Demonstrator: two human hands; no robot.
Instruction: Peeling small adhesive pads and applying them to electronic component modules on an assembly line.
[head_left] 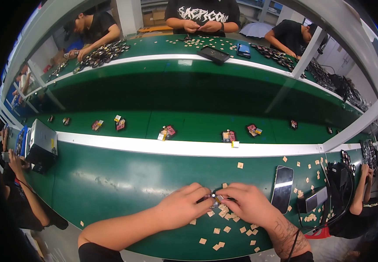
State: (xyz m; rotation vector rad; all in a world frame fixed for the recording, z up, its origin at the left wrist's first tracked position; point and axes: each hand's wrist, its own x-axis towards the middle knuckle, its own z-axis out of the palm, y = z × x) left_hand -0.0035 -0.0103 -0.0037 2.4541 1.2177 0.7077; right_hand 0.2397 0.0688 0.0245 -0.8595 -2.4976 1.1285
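A small electronic module (215, 201), partly covered by fingers, is between my two hands above the green worktop. From its left side the fingers of my left hand (188, 201) are closed around it. The fingertips of my right hand (243, 200) are pinched together against its right side, and whatever lies between them is too small to make out. A silvery part and a small white spot show on the module. Below the hands lie many small tan square pieces (227, 229), scattered loosely on the worktop.
A phone (282, 188) lies right of my hands, beside a dark box-shaped device (312, 200) with black cables. Beyond a white rail (189, 145), a green conveyor belt (206, 126) carries several small electronic assemblies (167, 132). A black box (41, 145) stands far left. Other people work around.
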